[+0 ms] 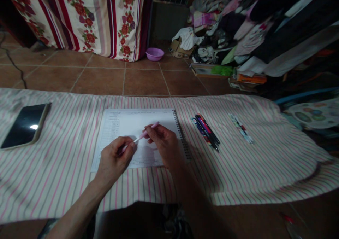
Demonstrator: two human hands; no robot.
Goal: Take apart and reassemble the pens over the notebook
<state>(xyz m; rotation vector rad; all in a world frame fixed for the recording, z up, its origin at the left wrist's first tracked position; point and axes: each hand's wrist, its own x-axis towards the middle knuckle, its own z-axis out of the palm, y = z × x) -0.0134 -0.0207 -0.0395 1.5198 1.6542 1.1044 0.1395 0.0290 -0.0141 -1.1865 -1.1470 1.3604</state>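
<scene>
A pink and white pen (143,135) is held between both hands above a spiral notebook (124,126) lying open on a striped cloth (238,168). My left hand (115,159) is closed round the pen's lower end. My right hand (162,143) pinches the pen near its upper end. The notebook's page shows a printed table along its left side, and the wire binding runs down its right edge.
A dark phone (25,126) lies on the cloth at the left. Several pens (206,131) and one patterned pen (241,128) lie right of the notebook. Beyond the cloth are tiled floor, a purple bowl (155,54), a floral sheet (87,16) and piled clothes (233,30).
</scene>
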